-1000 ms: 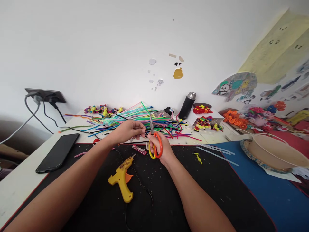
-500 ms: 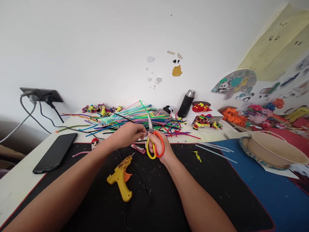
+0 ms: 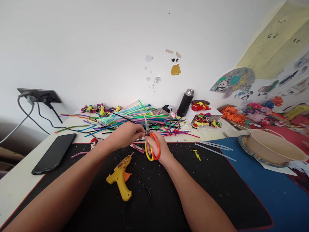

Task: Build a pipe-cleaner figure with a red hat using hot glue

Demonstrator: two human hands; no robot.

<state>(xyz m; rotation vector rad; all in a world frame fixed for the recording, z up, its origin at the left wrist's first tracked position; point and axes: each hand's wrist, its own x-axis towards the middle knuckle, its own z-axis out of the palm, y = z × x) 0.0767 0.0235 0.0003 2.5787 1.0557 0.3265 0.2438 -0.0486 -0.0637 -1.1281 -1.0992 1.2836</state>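
My right hand is closed around a pair of scissors with one orange and one yellow handle loop. The blades point up and away, close to my left fingertips. My left hand is pinched shut on a black pipe cleaner, whose long end sticks out behind the hand to the left. What sits between the fingertips is partly hidden. Below the hands, a yellow glue gun lies on the black mat. A small pink-red lighter-like item lies just under my left fingers.
Behind the hands spreads a heap of coloured pipe cleaners. A black flask stands near the wall. On the left lies a phone. Clear glue sticks and a basket lie to the right.
The scissors have shifted slightly left and tilted, their blades now nearer my left fingertips. My left hand keeps its pinch. The view has moved a little.
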